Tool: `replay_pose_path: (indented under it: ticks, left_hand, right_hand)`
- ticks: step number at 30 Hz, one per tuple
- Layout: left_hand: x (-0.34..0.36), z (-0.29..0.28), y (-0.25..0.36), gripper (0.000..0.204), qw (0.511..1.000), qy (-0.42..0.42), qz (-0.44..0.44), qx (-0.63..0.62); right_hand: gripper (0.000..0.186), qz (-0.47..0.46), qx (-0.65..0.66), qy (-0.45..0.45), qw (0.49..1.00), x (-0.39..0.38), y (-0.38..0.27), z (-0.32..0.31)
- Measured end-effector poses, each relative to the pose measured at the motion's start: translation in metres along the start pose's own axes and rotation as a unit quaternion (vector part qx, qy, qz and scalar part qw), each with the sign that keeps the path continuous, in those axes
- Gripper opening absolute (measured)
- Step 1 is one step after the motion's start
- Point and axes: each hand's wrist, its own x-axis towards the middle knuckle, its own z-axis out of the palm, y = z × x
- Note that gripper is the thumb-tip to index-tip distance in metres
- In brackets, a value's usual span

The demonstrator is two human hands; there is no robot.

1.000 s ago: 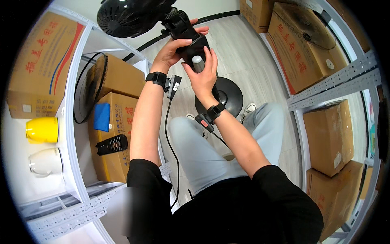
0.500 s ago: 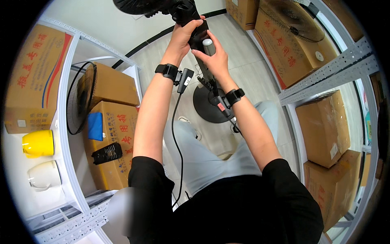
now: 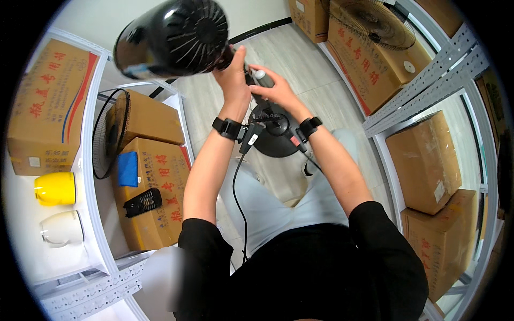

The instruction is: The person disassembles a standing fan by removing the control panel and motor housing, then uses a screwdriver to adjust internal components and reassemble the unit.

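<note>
Two grips work on a black standing fan [image 3: 208, 35]: the left grip [image 3: 234, 80] wraps it just beneath the rounded motor housing [image 3: 163, 41], fingertips hidden, while the right grip [image 3: 279, 92] cups a pale-capped grey cylinder [image 3: 264, 79], how tightly one cannot tell. Within half a second the housing has come into much fuller view, suggesting the upper fan is being turned or tilted. Below, its round base [image 3: 273, 147] rests on the floor [image 3: 297, 60].

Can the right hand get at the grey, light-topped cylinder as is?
Looks like yes: the right hand is right at the grey cylinder; the left hand is beside it, not covering it.
</note>
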Motion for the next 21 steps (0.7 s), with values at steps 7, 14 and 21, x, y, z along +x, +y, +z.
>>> replay_pose_path:
  ticks: [7, 14, 21]
  left_hand:
    - [-0.014, -0.015, 0.012, 0.05, 0.992, 0.043, 0.077, 0.087]
    - [-0.031, -0.004, 0.017, 0.055, 0.984, -0.017, 0.136, 0.116]
    - [0.014, -0.021, 0.007, 0.036, 0.943, -0.175, 0.149, 0.243]
  right_hand:
    - [0.047, -0.123, -0.089, 0.226, 0.962, -0.03, 0.034, 0.063]
    - [0.035, -0.036, -0.041, 0.277, 0.959, -0.038, 0.03, 0.064]
    - [0.032, 0.033, -0.002, 0.218, 0.975, -0.016, 0.015, 0.021]
